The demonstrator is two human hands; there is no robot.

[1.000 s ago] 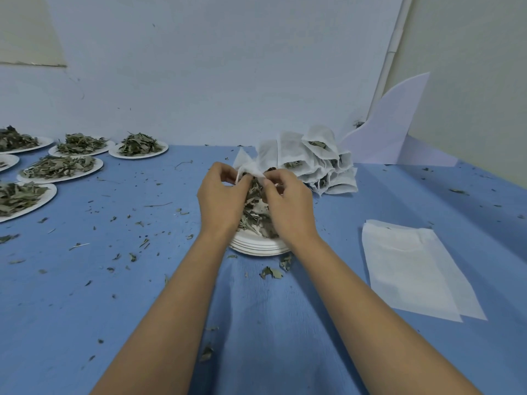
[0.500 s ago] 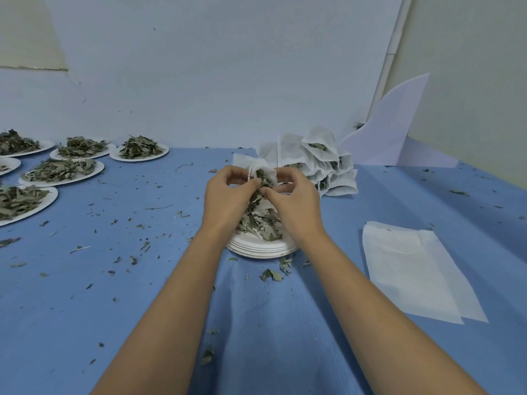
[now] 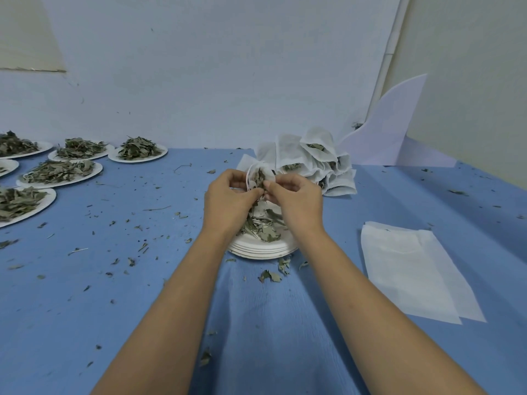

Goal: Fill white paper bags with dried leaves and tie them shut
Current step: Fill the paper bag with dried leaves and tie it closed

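From the head camera, the only view here, the stack of paper plates [image 3: 262, 250] serves as the anchor. Directly above it, the left hand [image 3: 228, 202] and right hand [image 3: 295, 202] meet, each with fingers curled and pinching the gathered mouth of a white paper bag [image 3: 263, 174]. A thin loop of string [image 3: 247, 179] shows at the left hand's fingertips, so this looks like the tying step. Holding the bag over the plates seems deliberate, since any dried leaves [image 3: 261, 228] that spill land on the top plate rather than on the blue tablecloth [image 3: 142, 295]. The pile of filled bags [image 3: 312, 161] sits just behind the stack and to its right, probably so a finished bag can be dropped there easily. The flat empty bags [image 3: 410, 269] lie to the right of the stack, near the right hand. The portioned plates of leaves [image 3: 61, 172] wait well to its left.
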